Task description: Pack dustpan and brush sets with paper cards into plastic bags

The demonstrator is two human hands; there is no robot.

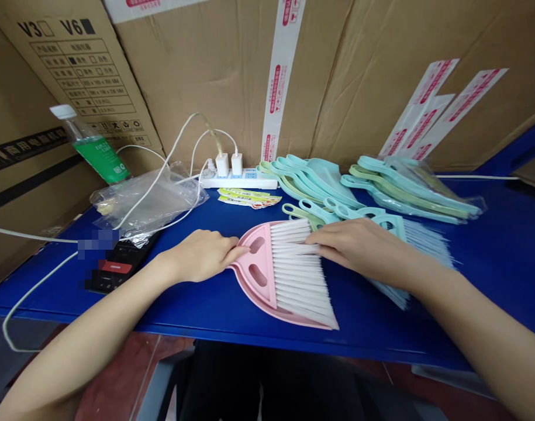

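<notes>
Smooth pink plastic brush (white synthetic bristles), glossy blue table

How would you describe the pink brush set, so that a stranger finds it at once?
Start at the blue table in front of the cardboard boxes and look at its near edge, between the left hand and the right hand. There lies a pink brush with white bristles on a pink dustpan. All the neighbouring brushes and dustpans are turquoise or pale green.
</notes>
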